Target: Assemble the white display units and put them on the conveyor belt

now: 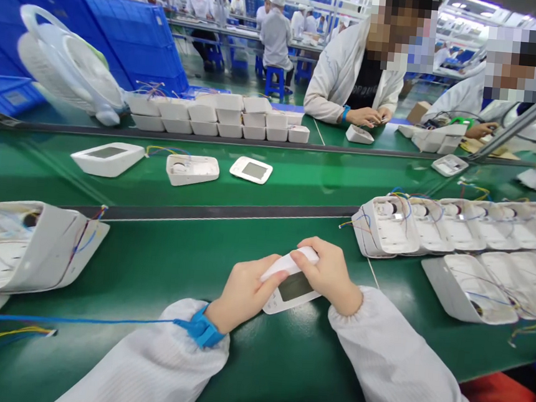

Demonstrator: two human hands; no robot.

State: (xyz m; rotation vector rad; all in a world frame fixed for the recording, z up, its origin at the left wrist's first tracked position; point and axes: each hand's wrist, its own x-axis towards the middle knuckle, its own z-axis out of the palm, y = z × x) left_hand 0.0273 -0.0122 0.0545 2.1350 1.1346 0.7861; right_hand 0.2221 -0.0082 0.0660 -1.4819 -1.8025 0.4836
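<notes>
Both my hands hold one white plastic device housing with a grey display window (293, 286) just above the green table (159, 266). My left hand (243, 293) grips its left end, and a blue wrist strap (203, 328) with a blue cord runs off to the left. My right hand (329, 275) is curled over its top right edge. Both sleeves are white.
Rows of open white housings with coloured wires (458, 227) lie at the right, another open housing (24, 245) at the left. On the green belt (297, 185) beyond lie three white units (192, 169). Two people in white coats (354, 71) work across the table, near a white fan (73, 65).
</notes>
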